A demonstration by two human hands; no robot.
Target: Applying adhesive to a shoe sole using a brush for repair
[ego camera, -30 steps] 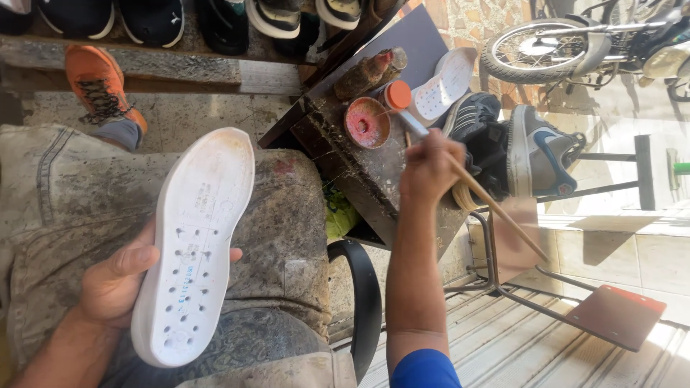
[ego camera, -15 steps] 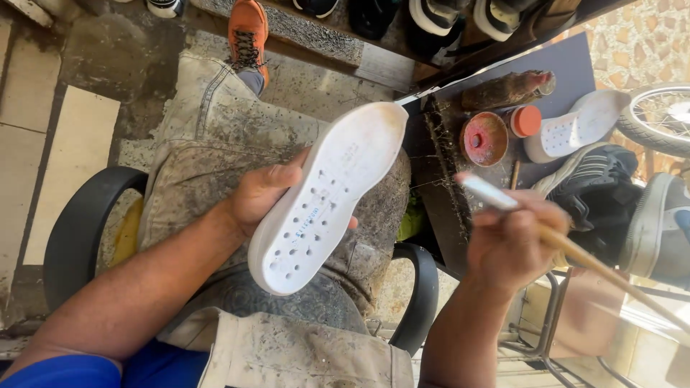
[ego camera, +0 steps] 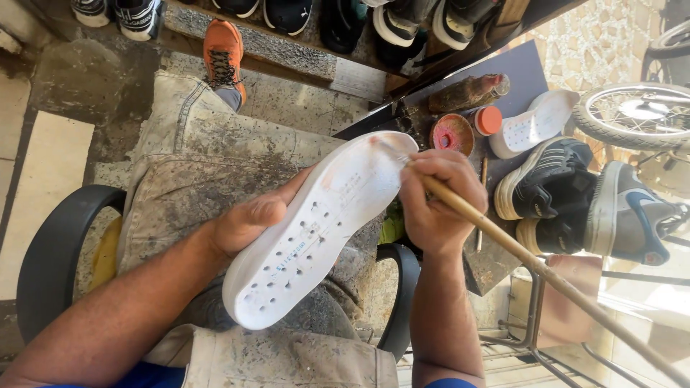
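My left hand [ego camera: 248, 219] grips a white perforated shoe sole [ego camera: 316, 230] from underneath, holding it slanted over my lap. My right hand [ego camera: 440, 201] is closed on a long wooden-handled brush [ego camera: 546, 273]. The brush tip touches the sole's upper end, where a faint pinkish smear shows. A round pot of reddish glue [ego camera: 451, 134] stands on the small dark table [ego camera: 496, 259] just beyond the sole.
On the table lie an orange-capped container [ego camera: 489, 120], a brown bottle [ego camera: 467, 92] and a second white sole [ego camera: 532, 123]. Sneakers [ego camera: 575, 194] sit at the right, a bicycle wheel [ego camera: 632, 115] behind them. Shoes line a shelf at the top. My chair's black arms [ego camera: 50, 251] flank my lap.
My right hand has brought the brush from near the glue pot onto the sole's upper end. The left hand has tilted the sole toward it. The view has shifted.
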